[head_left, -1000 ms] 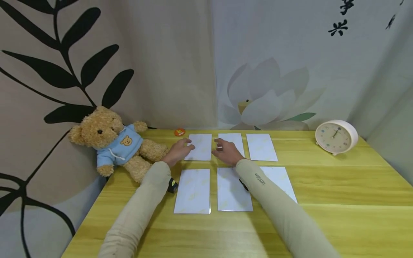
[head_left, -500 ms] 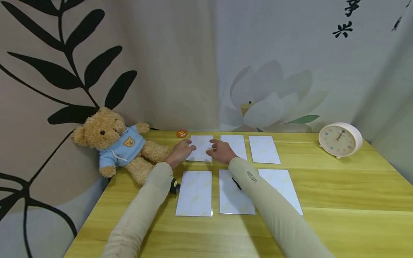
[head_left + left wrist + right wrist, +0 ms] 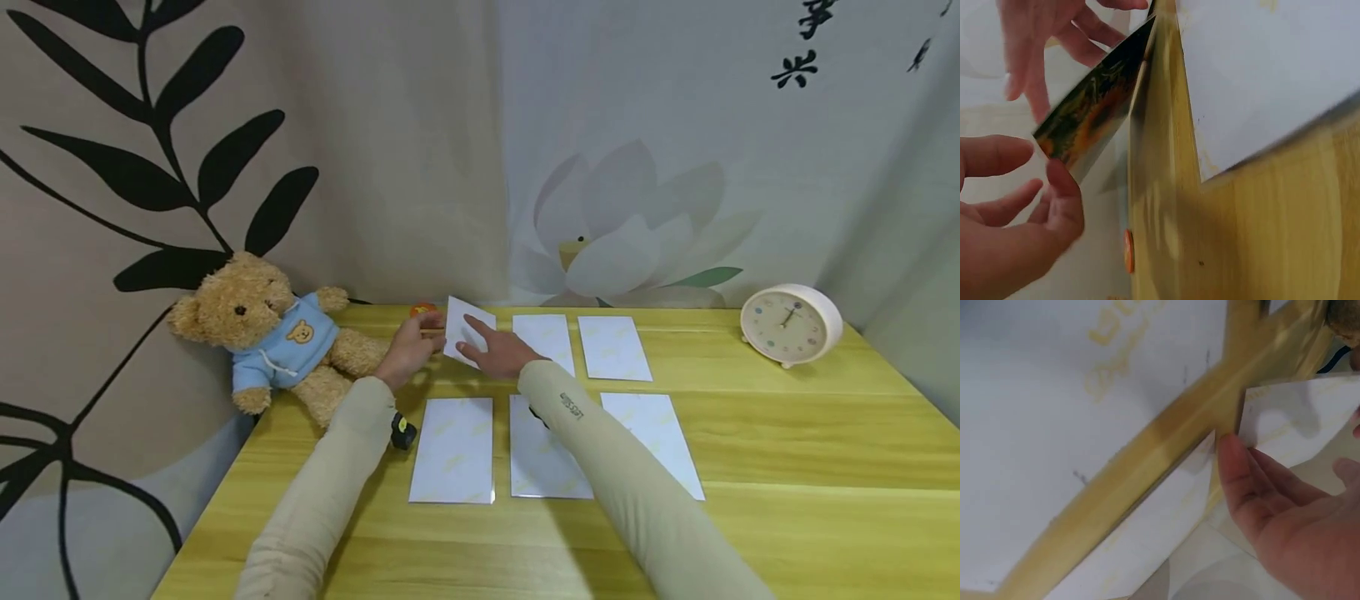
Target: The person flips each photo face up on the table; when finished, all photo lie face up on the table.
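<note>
In the head view a white-backed photo print (image 3: 459, 321) is tilted up off the table at the back left. My left hand (image 3: 408, 348) pinches its left edge between thumb and fingers. The left wrist view shows my left hand (image 3: 1029, 219) at a corner of the print (image 3: 1097, 112), whose underside bears a dark picture with an orange flower. My right hand (image 3: 498, 348) is at the print's right side with fingers extended. In the right wrist view my right hand (image 3: 1291, 512) is close to the print (image 3: 1297, 419); whether it touches is unclear.
Several other white sheets lie in two rows, among them a back-row sheet (image 3: 615, 346) and a front-left sheet (image 3: 452, 450). A teddy bear (image 3: 281, 333) leans at the table's left edge. A round orange disc (image 3: 422, 309) lies behind my left hand. A clock (image 3: 787, 325) stands right.
The back-left print lay flat between my hands; now its left side is lifted in my left hand's pinch. My right hand has shifted slightly left and its fingers have spread.
</note>
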Available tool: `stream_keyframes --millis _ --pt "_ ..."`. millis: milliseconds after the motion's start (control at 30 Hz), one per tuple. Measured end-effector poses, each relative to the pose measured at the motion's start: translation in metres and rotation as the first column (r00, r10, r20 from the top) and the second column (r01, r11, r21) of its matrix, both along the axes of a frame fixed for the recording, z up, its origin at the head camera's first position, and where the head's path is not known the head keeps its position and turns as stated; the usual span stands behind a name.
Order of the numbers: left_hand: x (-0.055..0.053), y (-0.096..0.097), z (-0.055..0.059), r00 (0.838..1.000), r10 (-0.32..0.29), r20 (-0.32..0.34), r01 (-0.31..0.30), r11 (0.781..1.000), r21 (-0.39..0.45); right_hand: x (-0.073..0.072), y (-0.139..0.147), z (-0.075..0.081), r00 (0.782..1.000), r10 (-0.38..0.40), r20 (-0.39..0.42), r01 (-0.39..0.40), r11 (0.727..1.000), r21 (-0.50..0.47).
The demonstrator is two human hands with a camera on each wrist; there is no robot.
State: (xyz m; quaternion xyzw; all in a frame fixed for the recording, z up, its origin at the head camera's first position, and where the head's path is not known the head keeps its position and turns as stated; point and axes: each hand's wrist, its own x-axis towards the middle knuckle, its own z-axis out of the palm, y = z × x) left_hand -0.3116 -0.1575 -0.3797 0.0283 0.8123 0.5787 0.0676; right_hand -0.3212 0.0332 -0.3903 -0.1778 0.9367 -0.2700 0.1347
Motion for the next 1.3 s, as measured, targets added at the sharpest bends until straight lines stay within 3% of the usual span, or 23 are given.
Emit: stream_keyframes --millis 267,567,767,933,1067,1167,1300 --pt "-0.003 0.004 -0.006 1.0 -0.01 0.004 0.009 0.988 0.152 0.003 -0.001 0.008 1.0 0.002 -0.002 -0.002 1.0 0.002" --pt "-0.002 0.01 -0.008 0.999 -0.034 0.006 0.032 0.976 0.213 0.005 0.002 0.01 1.0 0.015 -0.017 -0.015 1.0 -0.009" --pt "0.0 0.011 -0.012 0.994 -0.077 0.073 0.048 0.939 0.341 0.006 0.007 0.01 1.0 -0.002 0.014 0.003 0.997 -0.072" --pt "0.001 0.014 -0.014 0.977 -0.159 0.142 0.086 0.902 0.422 0.006 0.012 0.009 0.999 -0.013 0.046 0.023 0.977 -0.21" --pt "0.001 0.016 -0.011 0.965 -0.195 0.176 0.103 0.897 0.43 0.005 0.013 0.011 0.987 -0.008 0.16 0.073 0.91 -0.407" --pt "-0.001 0.02 -0.008 0.961 -0.213 0.177 0.12 0.896 0.427 0.005 0.013 0.014 0.968 0.008 0.251 0.138 0.821 -0.555" --pt "-0.003 0.024 -0.005 0.963 -0.215 0.165 0.132 0.904 0.408 0.006 0.015 0.017 0.952 0.022 0.305 0.199 0.712 -0.673"
